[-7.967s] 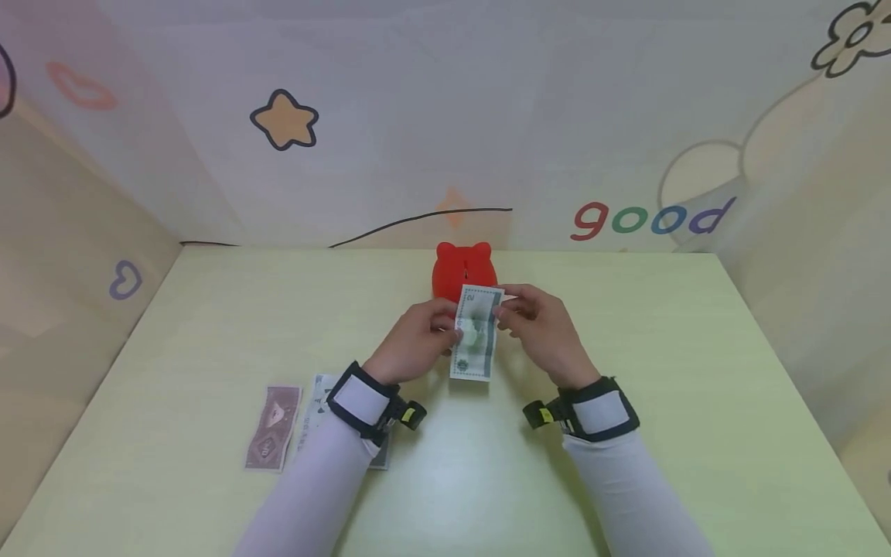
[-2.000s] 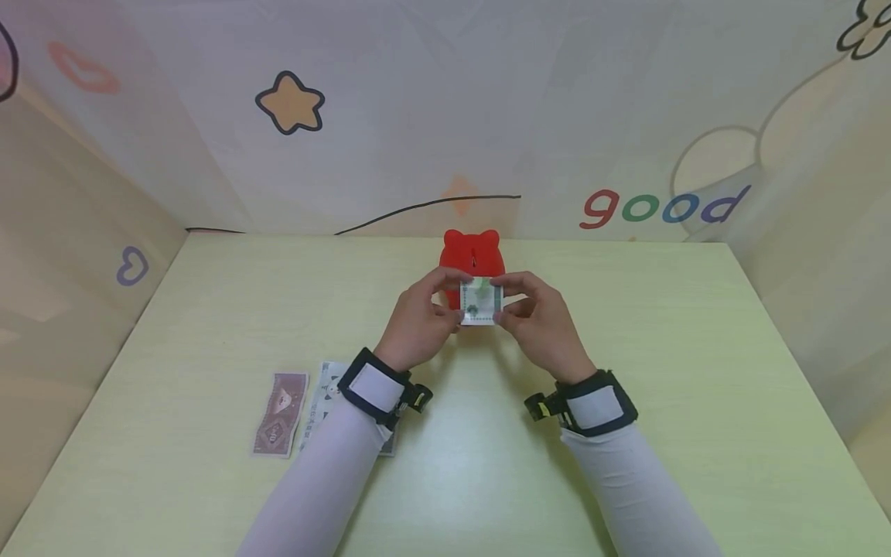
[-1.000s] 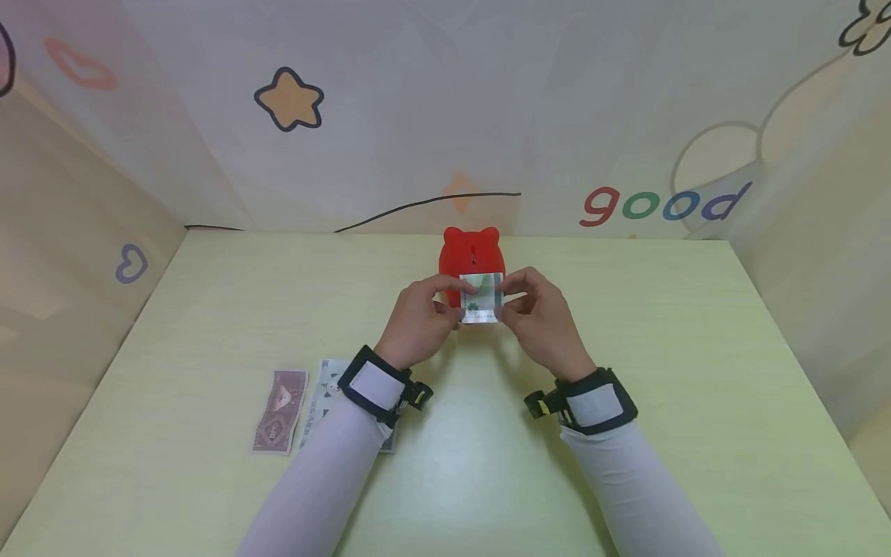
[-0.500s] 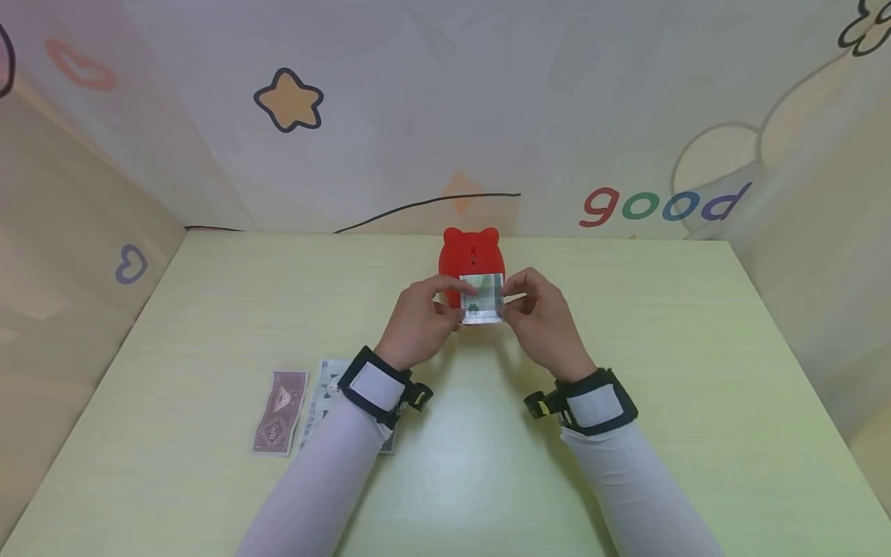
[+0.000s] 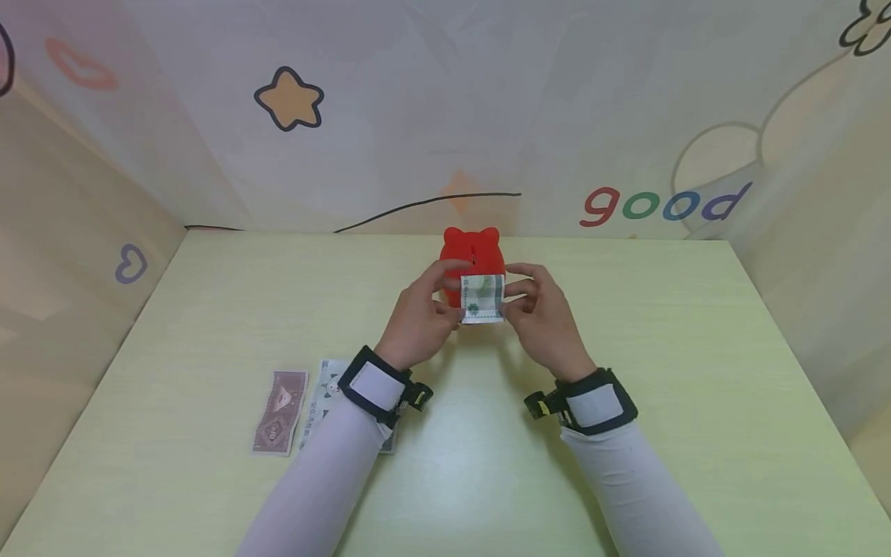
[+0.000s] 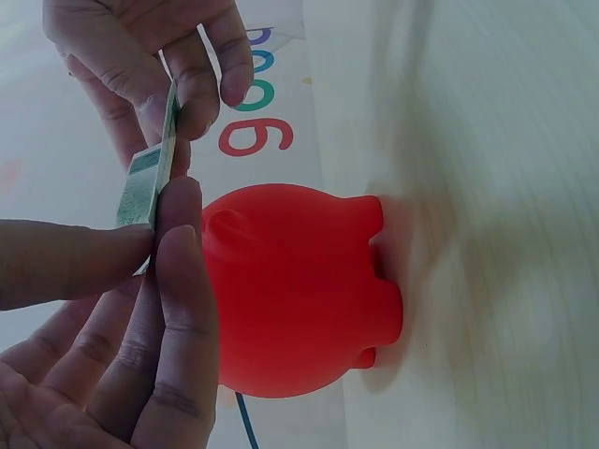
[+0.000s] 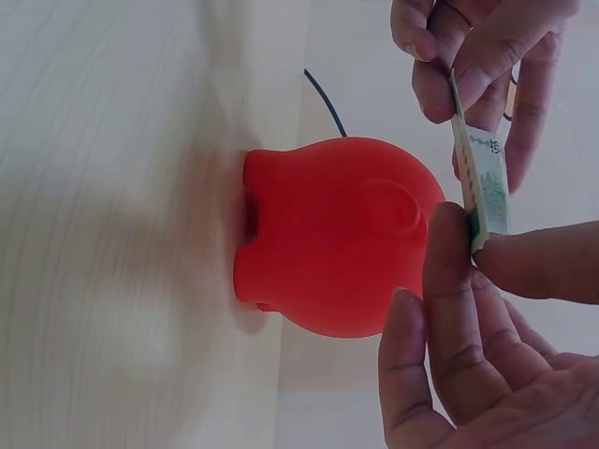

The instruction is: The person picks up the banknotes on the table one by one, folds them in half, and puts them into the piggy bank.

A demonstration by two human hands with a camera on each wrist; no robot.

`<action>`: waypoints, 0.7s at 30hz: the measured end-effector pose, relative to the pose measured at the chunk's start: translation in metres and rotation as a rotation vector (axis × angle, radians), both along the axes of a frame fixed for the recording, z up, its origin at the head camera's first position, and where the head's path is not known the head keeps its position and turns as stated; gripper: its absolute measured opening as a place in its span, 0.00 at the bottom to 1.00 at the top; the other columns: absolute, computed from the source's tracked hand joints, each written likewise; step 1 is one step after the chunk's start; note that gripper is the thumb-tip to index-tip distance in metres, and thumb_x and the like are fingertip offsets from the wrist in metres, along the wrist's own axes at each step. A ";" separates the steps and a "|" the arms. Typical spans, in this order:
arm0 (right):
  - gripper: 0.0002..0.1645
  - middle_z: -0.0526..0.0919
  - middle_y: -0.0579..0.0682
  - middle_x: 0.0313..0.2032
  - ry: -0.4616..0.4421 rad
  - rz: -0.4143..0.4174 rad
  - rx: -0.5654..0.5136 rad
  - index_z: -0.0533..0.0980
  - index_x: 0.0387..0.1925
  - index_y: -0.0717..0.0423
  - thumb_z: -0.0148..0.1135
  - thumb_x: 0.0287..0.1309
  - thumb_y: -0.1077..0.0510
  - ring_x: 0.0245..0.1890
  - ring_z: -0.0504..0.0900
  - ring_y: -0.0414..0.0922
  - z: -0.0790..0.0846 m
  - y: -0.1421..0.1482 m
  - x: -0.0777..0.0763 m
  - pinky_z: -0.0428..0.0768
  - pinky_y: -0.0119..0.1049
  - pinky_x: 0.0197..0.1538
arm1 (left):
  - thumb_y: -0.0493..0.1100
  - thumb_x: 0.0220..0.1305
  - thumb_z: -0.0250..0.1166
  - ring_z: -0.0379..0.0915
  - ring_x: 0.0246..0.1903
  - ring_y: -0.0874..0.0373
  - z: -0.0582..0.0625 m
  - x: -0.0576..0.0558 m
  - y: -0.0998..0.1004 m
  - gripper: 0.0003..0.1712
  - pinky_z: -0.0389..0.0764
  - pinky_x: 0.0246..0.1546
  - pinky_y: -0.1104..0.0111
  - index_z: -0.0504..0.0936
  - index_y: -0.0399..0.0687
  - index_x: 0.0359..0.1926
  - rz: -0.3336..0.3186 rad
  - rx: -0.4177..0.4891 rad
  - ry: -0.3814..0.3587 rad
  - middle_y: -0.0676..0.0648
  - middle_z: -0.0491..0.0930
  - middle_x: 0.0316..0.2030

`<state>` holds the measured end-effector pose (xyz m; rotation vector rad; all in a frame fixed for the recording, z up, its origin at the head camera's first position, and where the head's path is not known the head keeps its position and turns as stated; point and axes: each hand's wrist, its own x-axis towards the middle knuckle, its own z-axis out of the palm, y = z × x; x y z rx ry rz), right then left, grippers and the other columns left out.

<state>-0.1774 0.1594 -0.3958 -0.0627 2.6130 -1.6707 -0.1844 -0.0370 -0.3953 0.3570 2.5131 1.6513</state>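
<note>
A green-and-white banknote (image 5: 482,298), folded to about half its length, is held up between both hands. My left hand (image 5: 421,317) pinches its near left corner between thumb and fingers, with the index finger raised off the paper. At the near right corner, my right hand (image 5: 543,317) pinches the note the same way, its index finger stretched forward. Just beyond stands a red piggy bank (image 5: 455,249) with a slot on top, its front partly covered by the note. In the left wrist view the folded banknote (image 6: 142,192) is seen nearly edge-on, above the table.
A purple banknote (image 5: 281,414) lies at the left of the table (image 5: 459,495). Beside it is a pale blue banknote (image 5: 322,398), partly under my left forearm in this view. The dark end of a note (image 5: 389,444) shows past that forearm. A printed backdrop (image 5: 418,100) rises behind the table.
Eight seconds ago the banknote was full length; since then it has been folded short. In the last half second the left index finger has lifted off it and the right index finger has straightened.
</note>
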 end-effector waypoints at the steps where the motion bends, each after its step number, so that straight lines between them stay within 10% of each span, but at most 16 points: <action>1: 0.34 0.83 0.59 0.56 -0.004 0.000 0.002 0.64 0.72 0.53 0.62 0.68 0.68 0.48 0.84 0.56 0.000 0.000 0.000 0.86 0.44 0.55 | 0.31 0.66 0.68 0.86 0.36 0.40 0.000 0.000 0.000 0.35 0.86 0.31 0.67 0.71 0.57 0.70 -0.003 0.008 -0.004 0.42 0.80 0.54; 14: 0.16 0.81 0.59 0.57 0.020 -0.002 0.048 0.74 0.57 0.59 0.61 0.70 0.67 0.46 0.82 0.56 0.000 0.001 0.001 0.84 0.36 0.45 | 0.32 0.67 0.68 0.86 0.42 0.43 0.002 0.002 0.001 0.21 0.87 0.35 0.65 0.80 0.49 0.59 0.011 -0.009 -0.047 0.44 0.79 0.56; 21: 0.11 0.85 0.58 0.53 0.043 0.005 0.072 0.84 0.51 0.59 0.61 0.70 0.66 0.52 0.82 0.55 0.000 0.001 0.001 0.85 0.48 0.58 | 0.34 0.69 0.67 0.84 0.42 0.49 0.001 0.001 -0.001 0.12 0.87 0.38 0.65 0.87 0.47 0.50 0.020 -0.059 0.005 0.44 0.85 0.51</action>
